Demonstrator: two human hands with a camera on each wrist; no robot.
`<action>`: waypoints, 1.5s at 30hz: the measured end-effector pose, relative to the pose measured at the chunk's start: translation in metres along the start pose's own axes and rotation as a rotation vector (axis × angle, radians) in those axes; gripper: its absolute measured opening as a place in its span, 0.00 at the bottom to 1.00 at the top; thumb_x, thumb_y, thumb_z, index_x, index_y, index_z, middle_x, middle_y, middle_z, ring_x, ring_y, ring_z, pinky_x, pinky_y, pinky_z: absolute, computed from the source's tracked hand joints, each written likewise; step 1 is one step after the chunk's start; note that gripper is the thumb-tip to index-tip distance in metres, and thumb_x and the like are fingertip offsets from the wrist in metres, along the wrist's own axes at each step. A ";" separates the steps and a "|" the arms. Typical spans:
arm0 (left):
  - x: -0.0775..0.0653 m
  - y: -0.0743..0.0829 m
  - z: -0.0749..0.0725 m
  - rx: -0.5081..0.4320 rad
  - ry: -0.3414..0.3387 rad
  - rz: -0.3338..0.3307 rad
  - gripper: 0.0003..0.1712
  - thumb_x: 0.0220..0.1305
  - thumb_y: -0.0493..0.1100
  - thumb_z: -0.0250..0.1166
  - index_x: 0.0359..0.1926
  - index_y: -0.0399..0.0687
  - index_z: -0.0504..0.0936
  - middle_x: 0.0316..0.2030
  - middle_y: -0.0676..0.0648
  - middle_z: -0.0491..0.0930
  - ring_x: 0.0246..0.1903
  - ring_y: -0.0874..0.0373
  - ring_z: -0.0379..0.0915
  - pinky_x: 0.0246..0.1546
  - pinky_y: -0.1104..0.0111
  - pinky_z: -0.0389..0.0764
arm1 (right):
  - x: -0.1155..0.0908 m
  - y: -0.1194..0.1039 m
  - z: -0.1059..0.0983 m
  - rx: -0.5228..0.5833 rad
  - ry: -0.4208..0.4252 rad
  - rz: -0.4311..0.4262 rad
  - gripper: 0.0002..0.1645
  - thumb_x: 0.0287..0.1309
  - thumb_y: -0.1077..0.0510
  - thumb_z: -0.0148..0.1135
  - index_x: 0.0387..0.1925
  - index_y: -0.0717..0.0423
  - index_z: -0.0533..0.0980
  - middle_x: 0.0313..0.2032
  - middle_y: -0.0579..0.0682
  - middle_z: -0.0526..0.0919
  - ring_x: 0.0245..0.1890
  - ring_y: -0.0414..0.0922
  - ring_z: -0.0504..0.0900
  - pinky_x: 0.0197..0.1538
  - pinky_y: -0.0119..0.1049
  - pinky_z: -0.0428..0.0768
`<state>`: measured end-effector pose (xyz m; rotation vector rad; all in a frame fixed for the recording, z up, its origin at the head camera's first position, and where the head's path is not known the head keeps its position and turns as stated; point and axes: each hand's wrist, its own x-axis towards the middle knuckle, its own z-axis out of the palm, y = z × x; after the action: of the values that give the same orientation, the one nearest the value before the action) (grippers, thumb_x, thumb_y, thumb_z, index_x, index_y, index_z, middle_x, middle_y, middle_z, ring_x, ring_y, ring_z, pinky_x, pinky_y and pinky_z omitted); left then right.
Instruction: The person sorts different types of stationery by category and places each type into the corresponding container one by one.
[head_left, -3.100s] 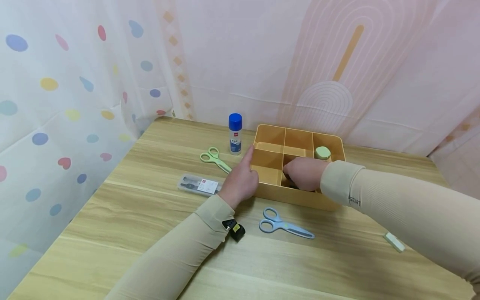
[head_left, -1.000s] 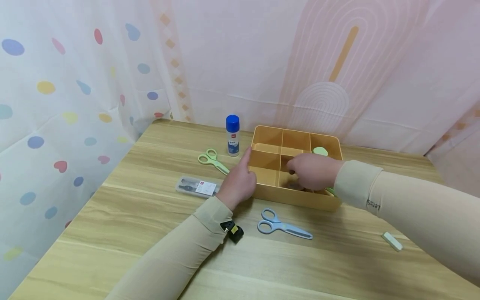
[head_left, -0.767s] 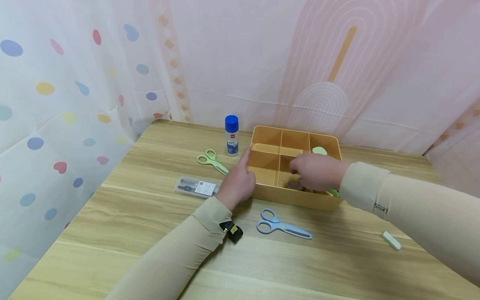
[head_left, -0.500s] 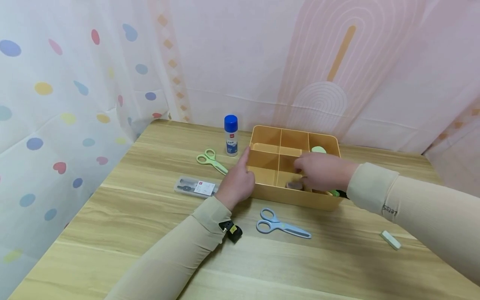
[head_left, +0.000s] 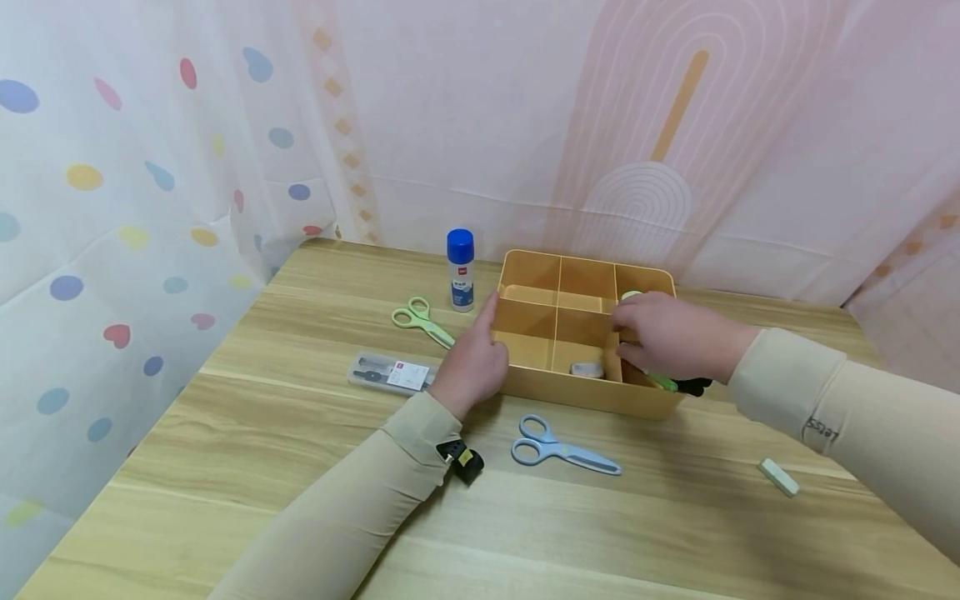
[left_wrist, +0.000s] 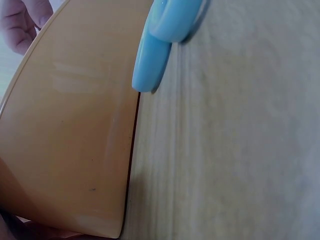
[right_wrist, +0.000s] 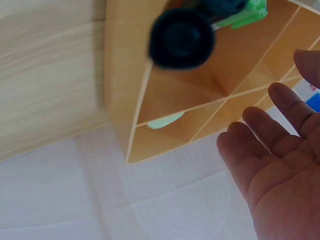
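In the head view my left hand (head_left: pixel 474 362) stands at the left side of the orange divided box (head_left: pixel 592 400), its index finger straight along the wall. My right hand (head_left: pixel 675 333) is over the box's right compartments, holding nothing; the right wrist view shows its fingers loosely bent and apart. A small grey-white block (head_left: pixel 587 369) lies in the front middle compartment. A green and black object (head_left: pixel 678 385), its kind unclear, sticks out over the front right compartment's rim. In the back right compartment a pale green item (right_wrist: pixel 166 120) is partly visible.
Blue scissors (head_left: pixel 566 447) lie in front of the box. Left of it are green scissors (head_left: pixel 423 322), a clear case with a compass (head_left: pixel 386 372) and an upright blue-capped glue stick (head_left: pixel 461 271). A pale green-white block (head_left: pixel 778 477) lies at the right on the wooden table (head_left: pixel 300 467).
My right hand has let go of the grey-white block in the front middle compartment and moved right and up from it. The left hand keeps its place at the box.
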<state>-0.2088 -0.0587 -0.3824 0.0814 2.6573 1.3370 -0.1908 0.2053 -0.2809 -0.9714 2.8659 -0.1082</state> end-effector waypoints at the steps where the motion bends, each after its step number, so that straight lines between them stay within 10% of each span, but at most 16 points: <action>1: 0.000 0.000 0.000 0.000 0.000 0.000 0.44 0.76 0.38 0.45 0.86 0.66 0.43 0.83 0.50 0.55 0.79 0.45 0.59 0.78 0.46 0.63 | -0.002 0.002 -0.001 -0.004 0.014 0.003 0.06 0.65 0.58 0.68 0.42 0.57 0.83 0.40 0.47 0.84 0.44 0.48 0.82 0.52 0.47 0.84; 20: -0.001 -0.001 0.000 0.000 0.009 0.007 0.44 0.75 0.37 0.46 0.86 0.65 0.43 0.83 0.49 0.56 0.79 0.44 0.59 0.78 0.45 0.63 | -0.067 0.054 -0.002 -0.012 0.075 0.180 0.18 0.65 0.57 0.70 0.52 0.65 0.80 0.49 0.58 0.87 0.52 0.60 0.85 0.57 0.60 0.81; 45: 0.000 -0.001 0.000 0.005 0.010 0.007 0.44 0.75 0.38 0.45 0.86 0.65 0.43 0.83 0.50 0.55 0.79 0.45 0.60 0.78 0.45 0.64 | -0.126 0.090 0.044 0.064 -0.213 0.294 0.29 0.59 0.52 0.71 0.55 0.70 0.79 0.51 0.64 0.87 0.53 0.66 0.85 0.55 0.64 0.82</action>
<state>-0.2091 -0.0594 -0.3833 0.0851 2.6717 1.3365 -0.1400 0.3515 -0.3231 -0.5070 2.7504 -0.0655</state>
